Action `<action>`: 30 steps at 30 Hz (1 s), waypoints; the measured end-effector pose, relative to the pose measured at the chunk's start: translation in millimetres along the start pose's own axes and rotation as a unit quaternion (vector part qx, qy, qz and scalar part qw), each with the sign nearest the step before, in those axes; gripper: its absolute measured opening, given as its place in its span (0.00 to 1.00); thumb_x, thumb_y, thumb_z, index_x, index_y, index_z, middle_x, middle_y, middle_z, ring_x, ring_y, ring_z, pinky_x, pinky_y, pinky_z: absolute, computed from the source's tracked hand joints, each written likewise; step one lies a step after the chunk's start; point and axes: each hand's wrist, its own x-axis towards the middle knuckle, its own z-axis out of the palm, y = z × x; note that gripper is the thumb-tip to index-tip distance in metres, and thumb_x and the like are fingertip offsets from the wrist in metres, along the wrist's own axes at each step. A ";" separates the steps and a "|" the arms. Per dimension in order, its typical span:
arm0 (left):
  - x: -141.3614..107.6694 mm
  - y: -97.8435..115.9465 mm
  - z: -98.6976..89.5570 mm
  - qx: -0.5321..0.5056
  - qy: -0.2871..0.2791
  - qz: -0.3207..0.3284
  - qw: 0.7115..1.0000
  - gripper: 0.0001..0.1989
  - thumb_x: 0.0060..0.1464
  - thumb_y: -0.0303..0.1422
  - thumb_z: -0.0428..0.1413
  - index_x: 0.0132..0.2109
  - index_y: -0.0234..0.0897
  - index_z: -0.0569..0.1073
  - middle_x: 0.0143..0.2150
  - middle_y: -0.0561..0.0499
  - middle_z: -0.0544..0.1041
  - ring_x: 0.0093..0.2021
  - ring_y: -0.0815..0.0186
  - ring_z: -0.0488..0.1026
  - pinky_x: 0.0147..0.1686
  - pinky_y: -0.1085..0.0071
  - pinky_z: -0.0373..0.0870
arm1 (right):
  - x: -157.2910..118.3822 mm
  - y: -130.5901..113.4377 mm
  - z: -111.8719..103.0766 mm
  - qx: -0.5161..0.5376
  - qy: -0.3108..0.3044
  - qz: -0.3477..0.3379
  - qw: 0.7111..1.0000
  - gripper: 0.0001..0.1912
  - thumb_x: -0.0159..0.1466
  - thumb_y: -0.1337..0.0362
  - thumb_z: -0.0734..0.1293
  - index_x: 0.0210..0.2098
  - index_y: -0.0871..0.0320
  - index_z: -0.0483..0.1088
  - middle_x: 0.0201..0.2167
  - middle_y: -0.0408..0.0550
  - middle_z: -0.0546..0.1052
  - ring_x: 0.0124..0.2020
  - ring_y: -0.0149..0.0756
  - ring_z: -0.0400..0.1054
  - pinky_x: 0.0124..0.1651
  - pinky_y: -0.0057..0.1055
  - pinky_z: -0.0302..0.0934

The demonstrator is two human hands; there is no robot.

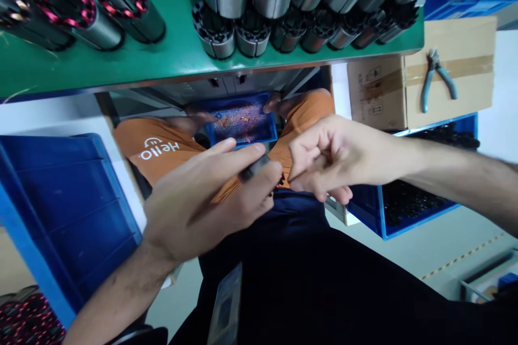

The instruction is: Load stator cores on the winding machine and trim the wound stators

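Above my lap, my left hand (210, 199) is wrapped round a motor stator (256, 168), a dark cylinder with red wire showing at its right end. Most of it is hidden behind my fingers, and the hand is a little blurred. Close to that wired end is my right hand (335, 156), its thumb and fingers curled together in a pinch. Whatever lies between those fingertips is too small to make out. On the green bench ahead stand wound stators (129, 8) with pink-red wire at the left, and rows of silver stators (218, 38) with black ends.
Pliers (439, 78) lie on a cardboard box (453, 43) at the right. Below it a blue crate (384, 215) holds black parts. A blue bin (68, 215) stands at the left. Between my legs, a blue tray (273, 121) contains coloured scraps. The green bench (174, 59) edge runs ahead.
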 end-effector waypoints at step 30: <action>23.5 -64.4 -40.8 0.231 0.179 -0.067 0.954 0.03 0.76 0.36 0.70 0.53 0.49 0.86 0.64 0.46 0.90 0.69 0.45 0.86 0.78 0.35 0.77 | -4.5 39.7 1.4 -0.303 0.231 -0.221 0.898 0.05 0.80 0.60 0.78 0.45 0.49 0.86 0.26 0.41 0.80 0.22 0.34 0.73 0.26 0.29 0.68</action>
